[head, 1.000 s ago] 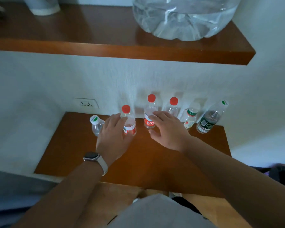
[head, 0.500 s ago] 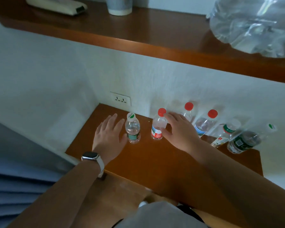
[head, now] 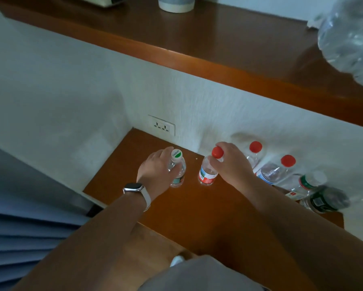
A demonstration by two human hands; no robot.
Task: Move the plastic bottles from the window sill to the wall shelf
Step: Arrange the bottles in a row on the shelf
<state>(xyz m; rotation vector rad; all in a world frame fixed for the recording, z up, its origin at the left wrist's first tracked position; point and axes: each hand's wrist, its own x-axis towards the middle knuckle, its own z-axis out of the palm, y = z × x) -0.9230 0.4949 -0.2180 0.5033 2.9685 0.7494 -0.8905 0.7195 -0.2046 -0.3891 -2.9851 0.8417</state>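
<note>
I see a white socket (head: 161, 128) on the far wall, a cup (head: 176, 4) at the far top edge, a cream device (head: 111, 0) left of it, a big clear jug (head: 350, 38) far right, blue curtain (head: 29, 238) folds near left

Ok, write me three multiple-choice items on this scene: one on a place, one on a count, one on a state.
1. The cup stands on:
A. the upper shelf
B. the sill
C. the floor

2. How many red caps show?
A. one
B. three
C. five

3. The left hand:
A. lies flat on the sill
B. grips the leftmost bottle
C. holds a plate

Answers:
1 A: its base rests on the upper board.
2 B: one is on the red-capped bottle that the right hand pinches at the neck, and two are further right.
3 B: its thumb and fingers curl round the bottle's body.
</note>
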